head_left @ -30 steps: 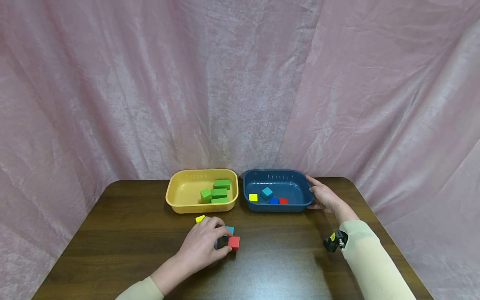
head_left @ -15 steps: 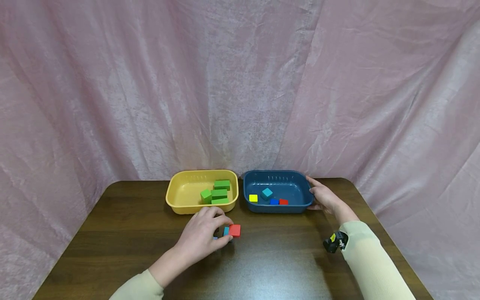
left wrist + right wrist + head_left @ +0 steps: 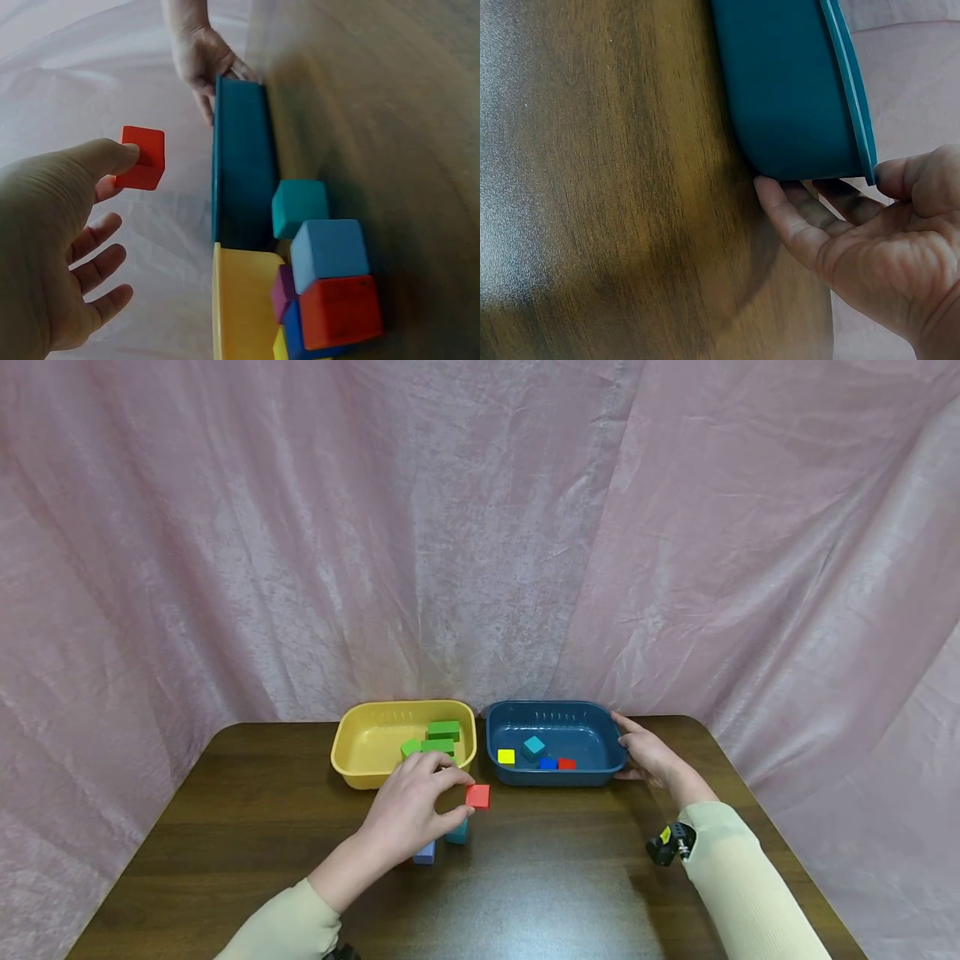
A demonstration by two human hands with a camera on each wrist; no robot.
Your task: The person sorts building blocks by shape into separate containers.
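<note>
My left hand (image 3: 408,806) pinches a red block (image 3: 477,797) between thumb and index finger, above the table in front of the two bins. In the left wrist view its other fingers are spread apart and loosely bent. My right hand (image 3: 660,756) touches the right end of the blue bin (image 3: 555,777); its thumb is at the rim and its fingertips lie against the end wall. Inside that bin are a yellow block (image 3: 506,757), a teal block (image 3: 533,747), a blue block (image 3: 548,763) and a red block (image 3: 567,764).
A yellow bin (image 3: 345,768) with several green blocks (image 3: 443,731) stands left of the blue one. Several loose blocks lie on the table near my left hand, among them a light blue block (image 3: 330,251) and a red block (image 3: 341,311). A pink curtain (image 3: 480,527) hangs behind.
My left hand has lifted the red block off the group of blocks and moved it up and slightly right, toward the bins. My right hand stays at the blue bin.
</note>
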